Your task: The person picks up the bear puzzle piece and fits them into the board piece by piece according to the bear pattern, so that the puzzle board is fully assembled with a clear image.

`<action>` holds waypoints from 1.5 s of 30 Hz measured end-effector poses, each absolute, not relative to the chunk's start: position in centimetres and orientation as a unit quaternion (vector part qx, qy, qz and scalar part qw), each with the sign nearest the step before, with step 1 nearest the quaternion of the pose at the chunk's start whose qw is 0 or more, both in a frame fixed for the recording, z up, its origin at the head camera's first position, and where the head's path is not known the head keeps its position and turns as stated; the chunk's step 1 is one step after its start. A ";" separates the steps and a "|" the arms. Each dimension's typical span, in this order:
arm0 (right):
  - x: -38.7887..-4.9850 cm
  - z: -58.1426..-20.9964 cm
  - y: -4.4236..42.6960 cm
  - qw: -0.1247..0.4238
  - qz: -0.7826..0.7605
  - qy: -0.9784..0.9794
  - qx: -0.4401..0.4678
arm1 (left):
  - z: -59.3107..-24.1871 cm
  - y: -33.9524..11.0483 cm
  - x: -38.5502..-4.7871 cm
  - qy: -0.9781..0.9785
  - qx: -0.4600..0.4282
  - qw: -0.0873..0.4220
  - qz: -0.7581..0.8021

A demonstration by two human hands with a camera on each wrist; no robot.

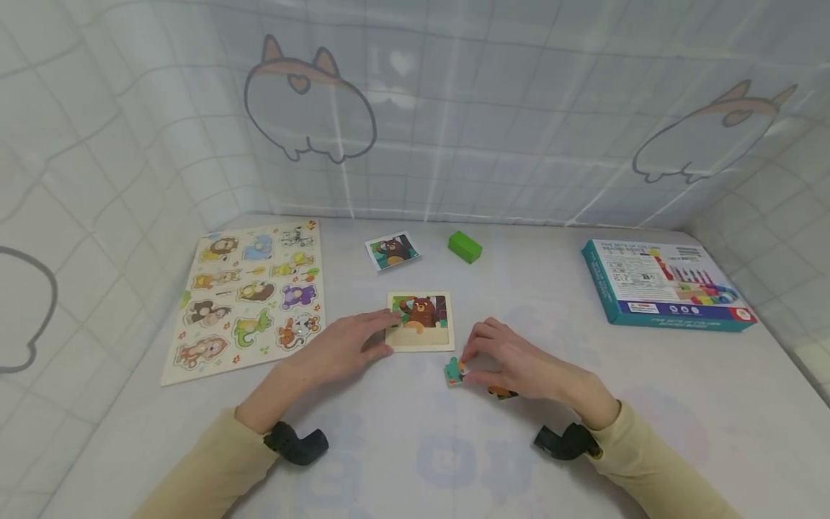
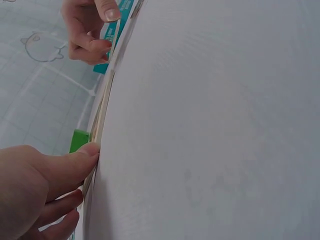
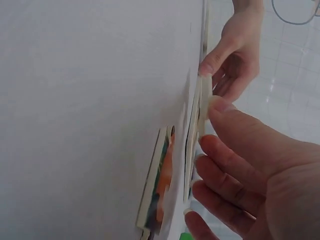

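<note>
My left hand (image 1: 346, 346) holds the left side of a small wooden puzzle board (image 1: 420, 347), thumb near its lower corner and fingertips by its upper left edge. A brown bear picture fills the board's upper part; its lower strip is bare wood. Just right of and below the board, my right hand (image 1: 512, 364) pinches a teal puzzle piece (image 1: 454, 370) between thumb and fingers. The thumb and fingers of this right hand (image 3: 245, 165) show up close in the right wrist view. An orange and dark puzzle piece (image 1: 502, 393) lies on the table, partly hidden under that hand.
Behind the board lie a bear picture card (image 1: 393, 251) and a green block (image 1: 465, 247). A large animal puzzle board (image 1: 246, 295) lies at the left. On the right is a teal-edged box (image 1: 668, 285). A patterned curtain (image 1: 454, 108) hangs behind the table.
</note>
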State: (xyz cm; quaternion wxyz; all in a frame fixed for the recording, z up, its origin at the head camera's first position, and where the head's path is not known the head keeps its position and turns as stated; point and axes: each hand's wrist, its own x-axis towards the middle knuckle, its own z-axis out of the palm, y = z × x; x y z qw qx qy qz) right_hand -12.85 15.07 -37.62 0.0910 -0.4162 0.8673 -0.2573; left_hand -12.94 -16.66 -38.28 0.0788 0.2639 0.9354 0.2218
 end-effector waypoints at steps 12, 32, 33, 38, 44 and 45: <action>-14.3 -36.5 11.2 0.035 -0.239 0.870 -0.429 | -38.4 -16.4 -13.2 0.933 0.268 0.081 0.225; -16.2 -37.5 6.6 0.032 -0.208 0.894 -0.396 | -38.5 -16.5 -13.3 0.933 0.258 0.089 0.234; -16.2 -37.6 6.6 0.030 -0.211 0.894 -0.395 | -38.5 -16.5 -13.3 0.934 0.257 0.089 0.233; -16.2 -38.1 6.4 0.019 -0.213 0.893 -0.395 | -38.4 -16.5 -13.3 0.935 0.261 0.085 0.223; -16.1 -38.5 6.5 -0.006 -0.210 0.893 -0.398 | -38.4 -16.4 -13.2 0.934 0.273 0.077 0.216; -16.1 -38.5 6.5 -0.010 -0.209 0.893 -0.399 | -38.4 -16.4 -13.2 0.934 0.275 0.077 0.215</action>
